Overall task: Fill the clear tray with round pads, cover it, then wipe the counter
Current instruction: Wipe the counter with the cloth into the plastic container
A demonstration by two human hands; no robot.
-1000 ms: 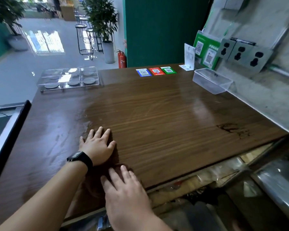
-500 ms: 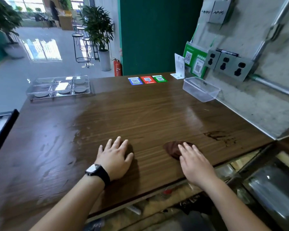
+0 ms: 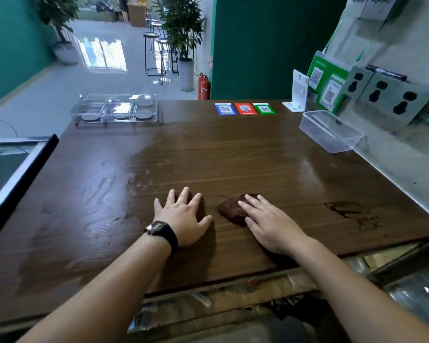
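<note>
Right fingers (image 3: 252, 203): straight and slightly spread, pressing flat on the near half of a dark brown cloth (image 3: 233, 209), not curled round it.
Right hand (image 3: 270, 225): lower centre of the frame, palm down, heel on the wood just behind the cloth.
Left fingers (image 3: 183, 196): straight and fanned, released, holding nothing, tips flat on the wood.
Left hand (image 3: 183, 219): just left of the cloth, apart from it, palm down; a black wristwatch (image 3: 160, 230) sits on the wrist.
Cloth: bunched into a small lump, centre of the frame, lying on the counter (image 3: 233, 159) between the two hands.
Counter: dark wood grain; streaky wet sheen over its left half, a dark smudge (image 3: 349, 211) towards the right edge.
Clear tray (image 3: 114, 110): upper left of the frame, at the far left corner of the counter, well apart from both hands; a clear cover lies over it and pale round pads (image 3: 141, 113) show in its compartments.
Plastic box (image 3: 331, 131): upper right, clear, against the grey wall panel.
QR stickers (image 3: 244, 108): blue, red and green, in a row at the far edge, upper centre.
Wall sockets (image 3: 382, 91): upper right, above the box.
</note>
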